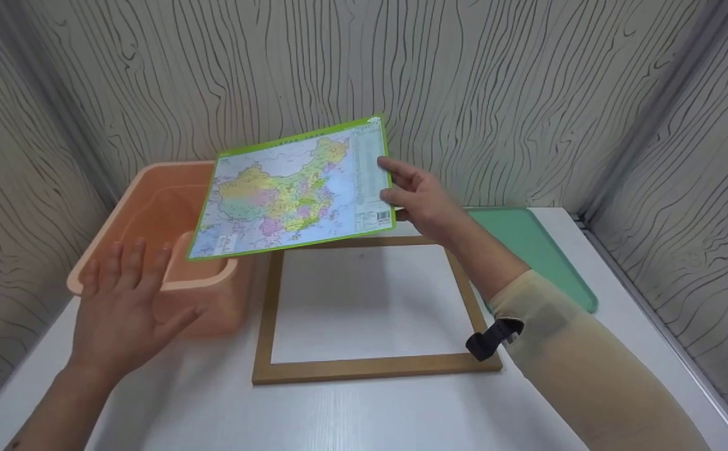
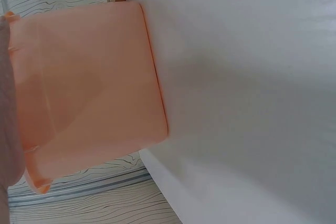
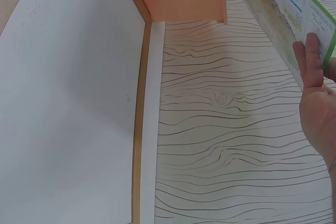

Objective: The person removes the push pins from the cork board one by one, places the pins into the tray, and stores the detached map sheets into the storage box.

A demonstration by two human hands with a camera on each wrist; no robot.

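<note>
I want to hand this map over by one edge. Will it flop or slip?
Probably stiff: the map stays flat though the right hand pinches only one edge. It looks thin, so likely light. Its surface seems glossy, so it may slip.

Two bare hands, one sleeved arm

The right hand [image 1: 423, 200] emerges from a close-fitting beige sleeve [image 1: 583, 369] cinched by a black strap [image 1: 491, 338] near the cuff; the left hand [image 1: 123, 307] and its forearm are uncovered.

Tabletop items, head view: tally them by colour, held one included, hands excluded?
Orange: 1, the bin
Green: 2, the tray and the green-edged map, pinched by the right hand
Brown: 1, the wooden frame
Total: 4
</note>
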